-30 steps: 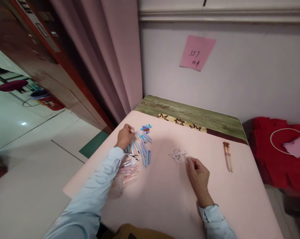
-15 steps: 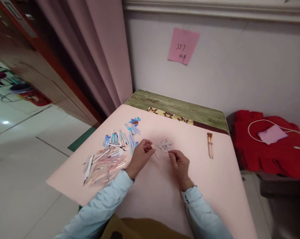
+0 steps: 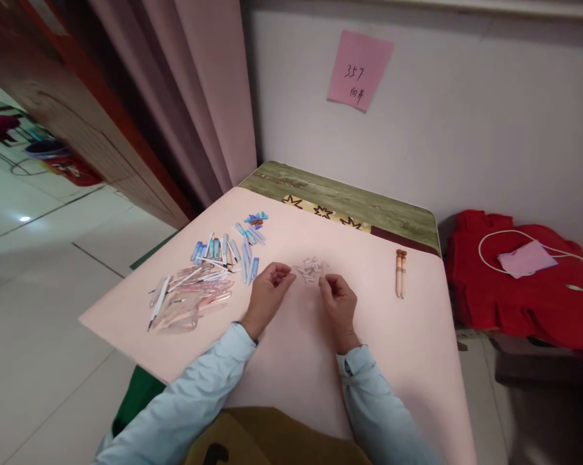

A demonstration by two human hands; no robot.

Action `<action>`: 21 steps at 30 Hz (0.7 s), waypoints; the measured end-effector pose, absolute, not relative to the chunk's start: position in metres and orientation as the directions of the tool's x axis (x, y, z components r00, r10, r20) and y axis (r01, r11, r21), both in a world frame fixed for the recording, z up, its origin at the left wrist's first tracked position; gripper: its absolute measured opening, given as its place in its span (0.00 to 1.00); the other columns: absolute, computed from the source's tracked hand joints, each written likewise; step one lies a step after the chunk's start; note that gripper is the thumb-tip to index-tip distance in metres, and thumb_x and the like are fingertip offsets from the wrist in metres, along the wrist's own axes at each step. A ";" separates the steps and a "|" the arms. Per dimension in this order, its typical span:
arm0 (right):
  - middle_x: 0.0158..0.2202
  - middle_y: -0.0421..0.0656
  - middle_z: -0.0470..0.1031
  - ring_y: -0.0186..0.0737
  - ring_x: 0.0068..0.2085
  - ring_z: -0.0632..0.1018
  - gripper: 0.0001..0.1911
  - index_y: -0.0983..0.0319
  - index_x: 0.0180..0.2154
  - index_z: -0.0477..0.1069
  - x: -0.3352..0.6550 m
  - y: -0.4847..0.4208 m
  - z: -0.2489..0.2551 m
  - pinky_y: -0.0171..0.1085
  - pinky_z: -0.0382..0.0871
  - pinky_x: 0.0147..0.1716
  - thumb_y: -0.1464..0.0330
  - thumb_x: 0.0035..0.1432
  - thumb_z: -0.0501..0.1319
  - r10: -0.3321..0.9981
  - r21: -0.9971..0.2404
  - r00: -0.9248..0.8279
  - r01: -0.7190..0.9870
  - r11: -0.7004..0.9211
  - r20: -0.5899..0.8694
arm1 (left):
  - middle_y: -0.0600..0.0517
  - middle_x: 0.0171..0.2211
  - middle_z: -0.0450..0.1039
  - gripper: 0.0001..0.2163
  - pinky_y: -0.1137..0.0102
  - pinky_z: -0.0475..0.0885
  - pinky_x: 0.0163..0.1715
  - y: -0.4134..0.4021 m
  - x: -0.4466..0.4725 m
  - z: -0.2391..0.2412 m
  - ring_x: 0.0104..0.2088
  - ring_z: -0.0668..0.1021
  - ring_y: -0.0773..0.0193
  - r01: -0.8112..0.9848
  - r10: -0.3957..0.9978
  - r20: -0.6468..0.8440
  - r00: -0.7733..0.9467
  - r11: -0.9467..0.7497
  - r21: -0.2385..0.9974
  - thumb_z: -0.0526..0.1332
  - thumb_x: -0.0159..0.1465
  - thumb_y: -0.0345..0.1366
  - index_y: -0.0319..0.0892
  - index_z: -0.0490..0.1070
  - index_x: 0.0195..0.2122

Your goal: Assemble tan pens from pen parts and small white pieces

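My left hand (image 3: 268, 294) is closed in a pinch just left of a small heap of short, clear-greyish pieces (image 3: 311, 267). Whatever lies between its fingertips is too small to make out. On the heap's right side my right hand (image 3: 339, 303) pinches a thin pale stick (image 3: 323, 267), which points up from thumb and forefinger. To the left of my left hand lie several blue and white pen parts (image 3: 223, 248). Nearer the left edge is a spread of clear pinkish tubes and slim white pen pieces (image 3: 192, 294).
Two pens with brown tops (image 3: 400, 274) lie side by side at right on the pink-covered table (image 3: 407, 361). Small blue and brown pieces (image 3: 256, 220) sit toward the back. Beyond the right edge is a red cloth (image 3: 489, 297) with a white cable (image 3: 485, 248).
The pale stick that was at my left fingertips is gone from there, and one now shows in my right hand. The view has tilted down slightly, and both hands stay beside the heap.
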State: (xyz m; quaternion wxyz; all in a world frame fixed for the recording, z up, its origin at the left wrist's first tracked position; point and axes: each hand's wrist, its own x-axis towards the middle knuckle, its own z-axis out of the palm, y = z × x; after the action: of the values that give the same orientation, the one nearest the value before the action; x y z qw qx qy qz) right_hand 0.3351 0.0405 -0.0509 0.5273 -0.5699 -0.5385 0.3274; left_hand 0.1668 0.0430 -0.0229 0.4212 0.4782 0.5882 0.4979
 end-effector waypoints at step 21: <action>0.36 0.44 0.77 0.39 0.36 0.76 0.16 0.62 0.39 0.73 0.340 0.044 -0.051 0.37 0.70 0.38 0.56 0.58 0.62 0.930 -0.989 0.359 0.141 0.034 0.083 | 0.51 0.29 0.74 0.01 0.68 0.66 0.32 0.051 0.150 -0.025 0.31 0.74 0.62 0.686 0.998 0.029 0.063 -0.064 0.725 0.61 0.58 0.32 0.44 0.71 0.30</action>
State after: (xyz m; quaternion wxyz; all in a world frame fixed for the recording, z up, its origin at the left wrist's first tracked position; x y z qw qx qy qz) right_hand 0.3397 0.0439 -0.0508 0.5643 -0.6006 -0.4455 0.3497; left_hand 0.1500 0.0512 -0.0247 0.2784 0.6737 0.6247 0.2799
